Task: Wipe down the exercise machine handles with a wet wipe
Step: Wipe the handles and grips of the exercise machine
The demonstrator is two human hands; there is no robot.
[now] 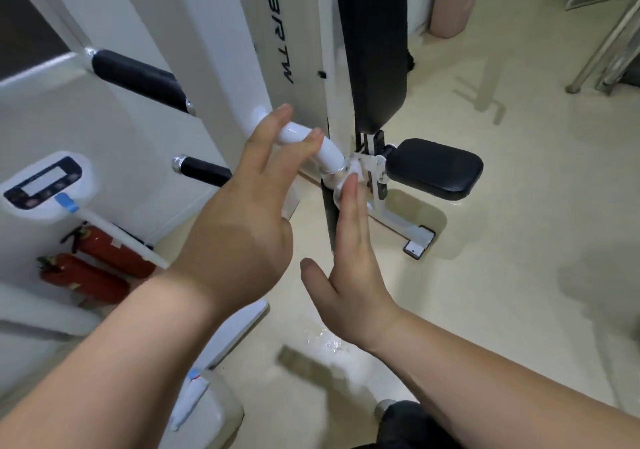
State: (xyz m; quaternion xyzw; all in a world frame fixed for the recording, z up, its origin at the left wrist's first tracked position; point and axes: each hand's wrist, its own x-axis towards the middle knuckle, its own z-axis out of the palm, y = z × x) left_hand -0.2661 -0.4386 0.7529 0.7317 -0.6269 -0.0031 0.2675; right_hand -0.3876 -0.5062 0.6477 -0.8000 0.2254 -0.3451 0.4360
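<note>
My left hand [239, 213] reaches forward, fingers apart and straight over the machine's white bent tube [330, 152]. My right hand [349, 258] is flat, fingers together, tips at the tube's joint. Just left, the lower black handle [204, 171]; farther up, the upper black handle [138, 80], both untouched.

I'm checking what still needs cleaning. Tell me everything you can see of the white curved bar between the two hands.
The white bar is a glossy, painted-looking tube. It starts by the machine's white panel, slopes down to the right, bends, and ends at a shiny metal collar. The left hand reaches over it with straight fingers across it; whether they touch is unclear. The right hand, held flat, points at the collar end. No wipe is plainly visible.
</note>
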